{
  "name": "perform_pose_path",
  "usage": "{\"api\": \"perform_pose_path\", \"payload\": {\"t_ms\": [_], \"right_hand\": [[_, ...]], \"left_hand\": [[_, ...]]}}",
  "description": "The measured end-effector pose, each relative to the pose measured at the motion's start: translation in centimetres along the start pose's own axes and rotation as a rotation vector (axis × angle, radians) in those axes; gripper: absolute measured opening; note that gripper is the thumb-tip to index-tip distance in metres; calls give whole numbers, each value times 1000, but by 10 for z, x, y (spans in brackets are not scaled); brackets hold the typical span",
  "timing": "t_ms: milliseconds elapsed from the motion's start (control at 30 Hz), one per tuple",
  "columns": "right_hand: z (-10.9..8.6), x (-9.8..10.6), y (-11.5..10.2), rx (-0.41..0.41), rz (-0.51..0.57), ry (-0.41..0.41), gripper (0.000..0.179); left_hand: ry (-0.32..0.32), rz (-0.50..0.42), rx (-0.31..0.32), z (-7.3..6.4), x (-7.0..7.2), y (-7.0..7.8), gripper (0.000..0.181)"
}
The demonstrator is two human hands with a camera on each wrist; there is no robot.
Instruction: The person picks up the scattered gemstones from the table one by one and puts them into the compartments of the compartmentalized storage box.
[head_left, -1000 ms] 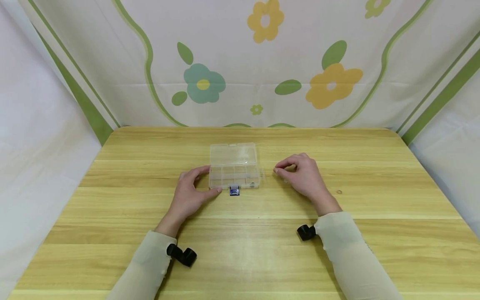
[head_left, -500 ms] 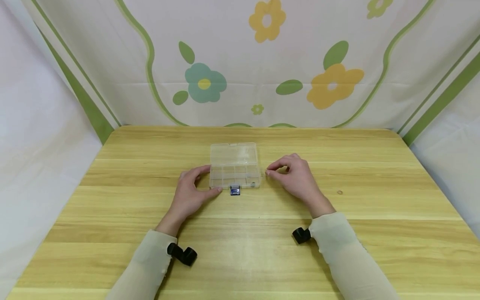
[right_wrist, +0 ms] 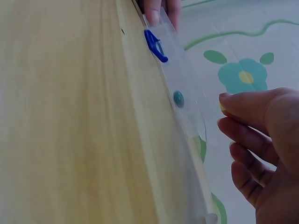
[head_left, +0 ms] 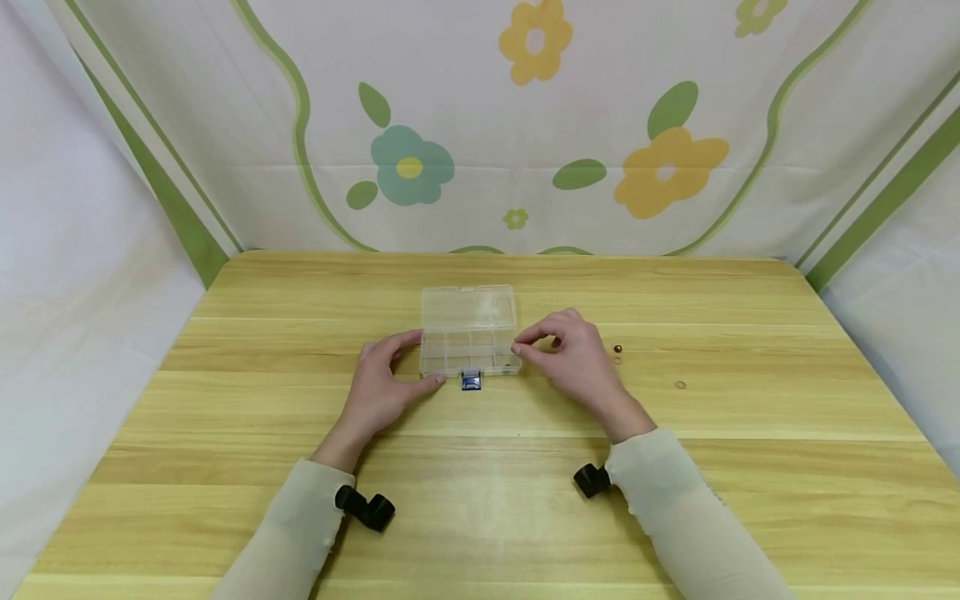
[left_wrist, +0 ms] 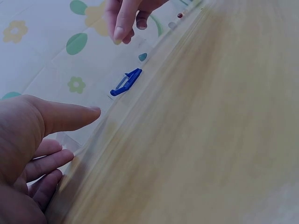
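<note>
A clear plastic compartment box (head_left: pixel 457 363) stands on the table with its lid (head_left: pixel 468 308) raised and a blue latch (head_left: pixel 471 381) hanging at the front. My left hand (head_left: pixel 377 386) holds the box's left end, thumb at the front edge and fingers along the side. In the front right compartment lies a teal bead (right_wrist: pixel 178 99). Over the box's right end, my right hand (head_left: pixel 573 358) pinches a small yellowish piece (right_wrist: pixel 222 107) between thumb and forefinger. Most of that piece is hidden by the fingertips.
Right of my right hand lie a shiny brown bead (head_left: pixel 618 348) and a small ring-like thing (head_left: pixel 617 361). Farther right is another thin ring (head_left: pixel 680 385). A flowered cloth (head_left: pixel 465 125) hangs behind the wooden table (head_left: pixel 480 517).
My right hand has moved left, from the table beside the box to over its right end. The brown bead and a ring have come into view behind it. My left hand stays put.
</note>
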State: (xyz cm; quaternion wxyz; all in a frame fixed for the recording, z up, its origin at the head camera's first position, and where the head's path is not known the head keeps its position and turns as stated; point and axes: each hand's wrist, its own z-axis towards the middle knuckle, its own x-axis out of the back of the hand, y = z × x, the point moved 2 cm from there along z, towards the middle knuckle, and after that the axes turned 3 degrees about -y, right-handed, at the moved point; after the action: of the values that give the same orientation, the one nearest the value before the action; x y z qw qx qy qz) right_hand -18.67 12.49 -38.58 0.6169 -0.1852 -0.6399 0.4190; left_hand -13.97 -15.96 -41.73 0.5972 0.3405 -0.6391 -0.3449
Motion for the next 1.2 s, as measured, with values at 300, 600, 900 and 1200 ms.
{"api": "perform_pose_path", "payload": {"t_ms": [300, 600, 900, 1200], "right_hand": [[-1, -19, -11, 40, 34, -55, 5], [1, -29, -14, 66, 11, -72, 4], [1, -30, -15, 69, -4, -68, 5], [1, -31, -15, 75, -21, -68, 7]], "left_hand": [[-1, -1, 2, 0, 1, 1, 76], [0, 4, 6, 1, 1, 1, 76], [5, 0, 2, 0, 1, 1, 76], [4, -2, -2, 1, 1, 0, 75]]}}
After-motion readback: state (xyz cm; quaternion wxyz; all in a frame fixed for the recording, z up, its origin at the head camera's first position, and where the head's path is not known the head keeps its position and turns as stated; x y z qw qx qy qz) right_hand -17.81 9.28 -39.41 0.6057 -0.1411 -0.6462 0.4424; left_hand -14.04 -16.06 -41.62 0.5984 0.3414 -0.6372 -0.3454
